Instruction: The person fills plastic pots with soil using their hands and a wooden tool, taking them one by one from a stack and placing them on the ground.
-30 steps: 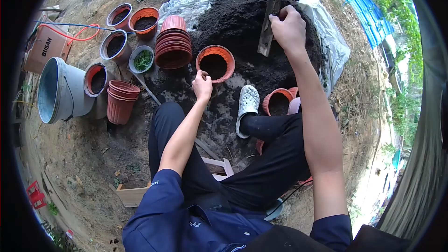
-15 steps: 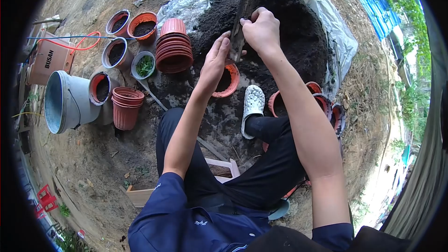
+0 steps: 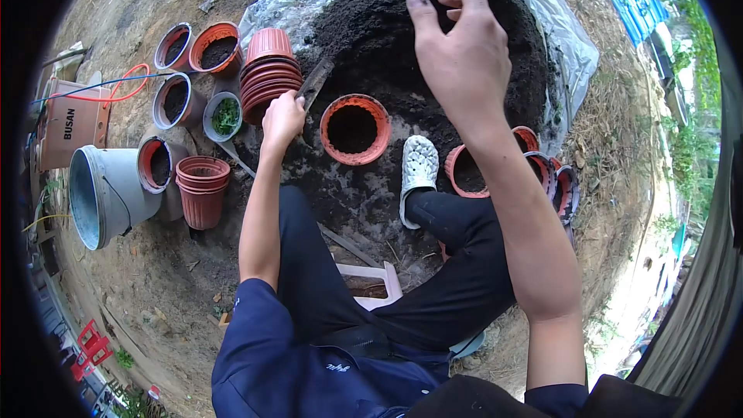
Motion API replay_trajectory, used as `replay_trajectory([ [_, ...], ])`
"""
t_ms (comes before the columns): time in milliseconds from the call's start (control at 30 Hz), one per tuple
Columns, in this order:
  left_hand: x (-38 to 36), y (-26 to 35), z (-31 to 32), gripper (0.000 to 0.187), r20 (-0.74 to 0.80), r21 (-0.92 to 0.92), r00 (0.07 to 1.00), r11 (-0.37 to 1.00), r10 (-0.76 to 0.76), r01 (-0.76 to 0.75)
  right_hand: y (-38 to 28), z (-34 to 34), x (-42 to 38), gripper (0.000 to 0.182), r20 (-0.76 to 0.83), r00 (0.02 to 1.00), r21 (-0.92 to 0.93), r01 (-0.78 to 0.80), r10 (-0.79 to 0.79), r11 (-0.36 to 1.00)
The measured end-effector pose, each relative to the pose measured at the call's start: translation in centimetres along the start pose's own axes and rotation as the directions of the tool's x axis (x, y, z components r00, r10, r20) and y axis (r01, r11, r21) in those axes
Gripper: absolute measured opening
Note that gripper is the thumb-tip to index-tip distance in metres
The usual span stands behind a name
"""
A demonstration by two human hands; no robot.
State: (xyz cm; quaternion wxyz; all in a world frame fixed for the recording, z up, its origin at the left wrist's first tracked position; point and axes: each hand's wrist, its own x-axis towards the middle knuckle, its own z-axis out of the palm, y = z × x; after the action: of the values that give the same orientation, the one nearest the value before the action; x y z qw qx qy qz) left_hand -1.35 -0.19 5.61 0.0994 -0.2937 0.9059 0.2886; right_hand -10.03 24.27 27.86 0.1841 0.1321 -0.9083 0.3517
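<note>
My left hand (image 3: pixel 283 118) is closed round the near end of a flat, soil-stained strip (image 3: pixel 317 81), beside a tilted stack of red-brown pots (image 3: pixel 268 77). Over the dark soil pile (image 3: pixel 371 23) my right hand (image 3: pixel 464 54) is raised, its thumb and fingers apart and nothing between them. Dirt marks the thumb tip. Between my hands and nearer my legs, an orange-rimmed pot (image 3: pixel 381 133) stands upright on the ground with dark soil inside.
Soil-filled pots (image 3: pixel 200 50), a bowl of green leaves (image 3: pixel 224 116), a grey bucket (image 3: pixel 108 193) and stacked pots (image 3: pixel 203 205) stand left. More pots (image 3: pixel 457 174) sit beyond my white shoe (image 3: pixel 420 166). A plastic sheet (image 3: pixel 569 46) edges the soil.
My left hand has moved left with the strip, away from above the orange-rimmed pot. The right hand has let go of the strip and opened. The view has shifted slightly.
</note>
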Motion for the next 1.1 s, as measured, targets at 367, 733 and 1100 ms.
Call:
replay_trajectory([
  [367,16.7,6.6,11.1,0.033,0.05,-0.045,0.997,0.997,0.062,-0.059,4.5,-4.9,0.8,0.03,-0.166,0.986,0.077,-0.003,0.016,0.997],
  [733,15.8,3.5,13.8,0.036,-0.106,-0.217,0.981,0.959,0.162,-0.182,3.7,-4.1,0.9,0.033,-0.132,0.991,0.065,-0.013,0.022,0.998],
  [1100,12.3,6.9,7.8,0.038,-0.08,-0.443,0.923,0.816,0.376,-0.371,5.0,-2.7,1.9,0.041,-0.106,0.99,0.006,-0.097,0.097,0.995],
])
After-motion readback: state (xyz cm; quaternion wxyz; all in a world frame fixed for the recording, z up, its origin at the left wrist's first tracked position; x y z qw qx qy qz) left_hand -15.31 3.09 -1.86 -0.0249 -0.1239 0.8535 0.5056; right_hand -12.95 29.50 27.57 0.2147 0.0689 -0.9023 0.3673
